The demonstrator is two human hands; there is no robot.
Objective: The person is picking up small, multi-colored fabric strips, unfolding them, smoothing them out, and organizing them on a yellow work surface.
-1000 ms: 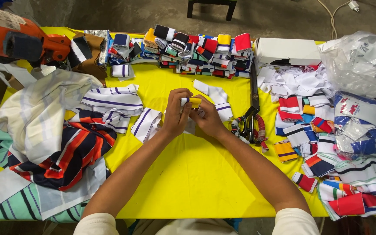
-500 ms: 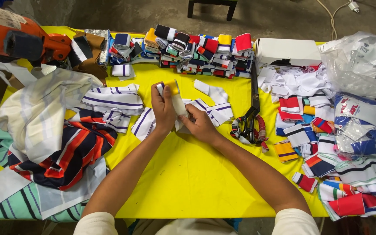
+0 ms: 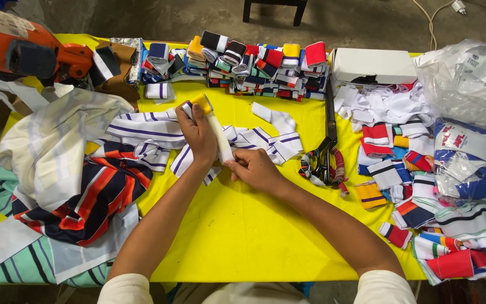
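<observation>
Bright even overhead light, soft short shadows, sharp focus, slight wide-angle bending at edges

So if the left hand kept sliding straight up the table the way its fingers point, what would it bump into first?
Probably the small folded white strip with purple stripes; the left hand points toward it, though depth is unclear.

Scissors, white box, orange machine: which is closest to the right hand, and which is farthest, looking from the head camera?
From the right hand:
1. Scissors, just to its right.
2. White box, up at the table's far right.
3. Orange machine, far off at the top left corner.
</observation>
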